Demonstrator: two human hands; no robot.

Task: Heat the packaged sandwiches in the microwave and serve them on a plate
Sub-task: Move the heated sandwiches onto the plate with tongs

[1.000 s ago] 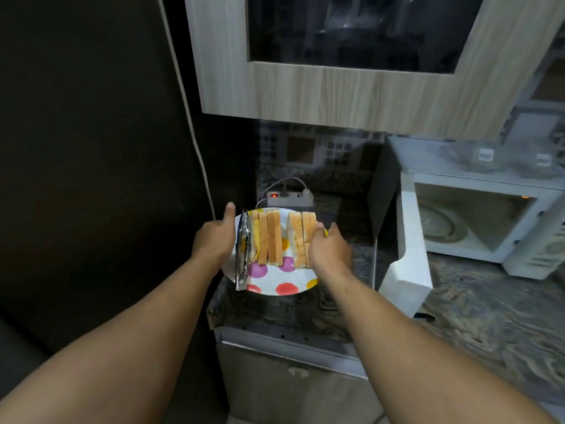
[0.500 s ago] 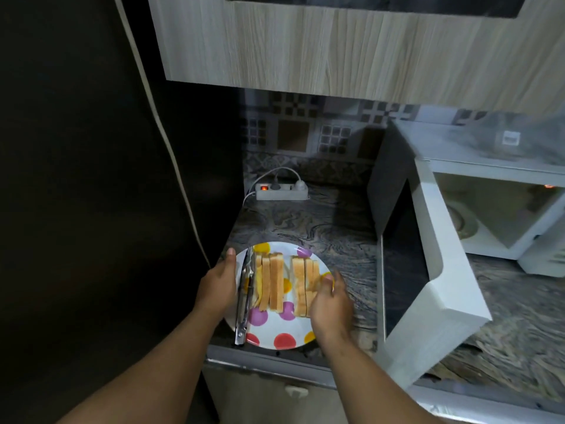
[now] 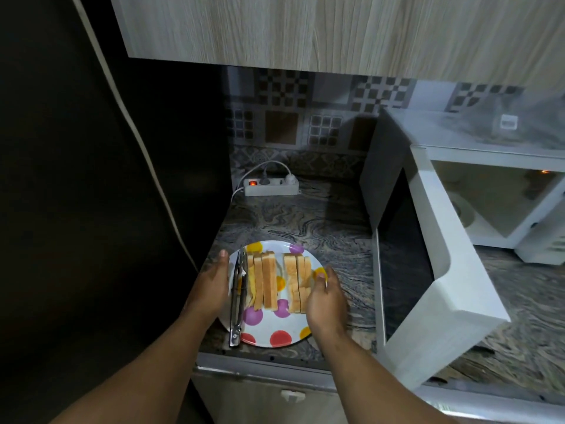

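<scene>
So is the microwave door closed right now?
No, the microwave door is swung wide open, showing the lit cavity.

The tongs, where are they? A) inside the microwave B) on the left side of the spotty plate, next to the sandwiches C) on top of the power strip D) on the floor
B: the metal tongs lie along the left edge of the polka-dot plate, beside the sandwiches, right by the left hand.

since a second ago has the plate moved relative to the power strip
Yes. The plate came toward the person, away from the power strip, and now sits at the counter's front edge between both hands.
</scene>
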